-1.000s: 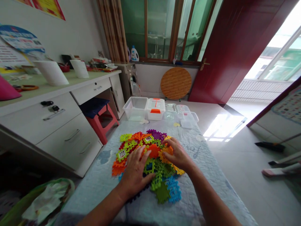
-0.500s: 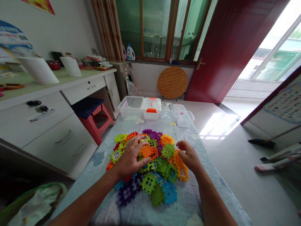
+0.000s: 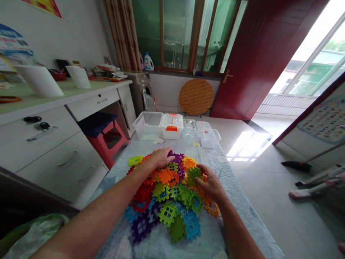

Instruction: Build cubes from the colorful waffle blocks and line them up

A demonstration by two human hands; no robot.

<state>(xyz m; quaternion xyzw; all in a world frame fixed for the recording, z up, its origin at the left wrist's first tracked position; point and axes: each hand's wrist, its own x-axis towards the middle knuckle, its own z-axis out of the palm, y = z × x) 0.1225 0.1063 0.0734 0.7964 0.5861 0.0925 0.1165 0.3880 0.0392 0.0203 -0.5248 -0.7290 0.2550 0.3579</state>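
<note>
A heap of flat, toothed plastic tiles (image 3: pixel 172 198) in green, orange, purple, blue and red lies on a pale blue quilted cloth (image 3: pixel 237 201). My left hand (image 3: pixel 161 157) reaches over the far side of the heap, its fingers curled down onto purple and orange tiles there. My right hand (image 3: pixel 210 183) rests on the right side of the heap with its fingers bent around a green tile (image 3: pixel 193 173). Both forearms stretch in from the bottom edge.
Clear plastic boxes (image 3: pixel 148 124), one with an orange latch (image 3: pixel 171 126), stand at the cloth's far end. A white desk with drawers (image 3: pixel 61 126) and a red stool (image 3: pixel 106 135) are at left. A red door (image 3: pixel 258 54) and sunlit floor lie to the right.
My left hand has moved from the middle of the heap to its far edge. My right hand has shifted inward onto a green tile. The tiles have spread toward me.
</note>
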